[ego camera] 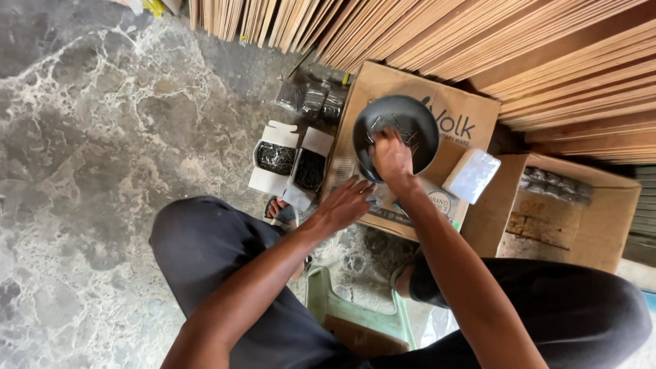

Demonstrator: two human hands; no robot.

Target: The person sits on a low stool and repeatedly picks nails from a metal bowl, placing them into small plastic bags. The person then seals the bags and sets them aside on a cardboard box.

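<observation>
The right hand [392, 156] is dipped into the dark bowl [403, 116] of nails on the cardboard box [471, 119], fingers apparently pinched on some. The left hand [347, 202] is laid open at the box's near edge. Two open nail boxes [292, 164] are set on the floor [102, 137] beside it.

Head camera, looking steeply down from above the seated person

The single view sits high and close over the person's lap, facing almost straight down and slightly forward. Both forearms enter from the near edge and run toward the middle, where the left hand [347, 203] and right hand [391, 158] meet over a dark bowl [396, 119] on a cardboard box [471, 109]. Marbled floor [89, 137] fills the left; stacked wooden boards [533, 48] cross the far right. No second view shares the scene.
</observation>
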